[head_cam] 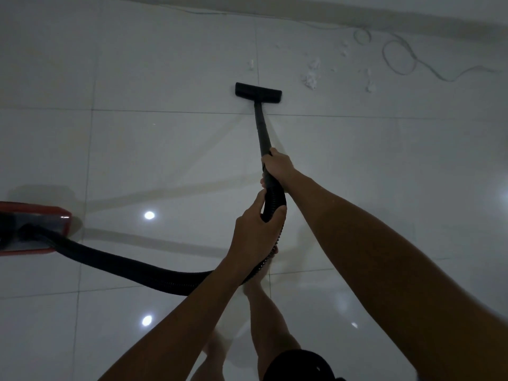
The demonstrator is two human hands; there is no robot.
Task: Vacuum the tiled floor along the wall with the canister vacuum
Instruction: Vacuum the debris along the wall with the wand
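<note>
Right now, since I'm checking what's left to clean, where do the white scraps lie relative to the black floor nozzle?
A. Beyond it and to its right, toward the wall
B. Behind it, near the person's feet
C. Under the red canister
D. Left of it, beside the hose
A: the white scraps lie past the floor nozzle and to its right, nearer the wall, close to a loose cable.

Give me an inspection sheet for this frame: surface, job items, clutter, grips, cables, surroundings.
Surface: glossy pale tiled floor, lamp reflections.
Job's things: black T-shaped floor nozzle flat on tile; black ribbed hose runs to red canister vacuum at left edge.
Clutter: white fluff scraps right of nozzle, not yet picked up.
Grips: right hand on wand, left hand on hose cuff.
Cables: thin looped cord near wall.
Surroundings: wall base ahead.
</note>
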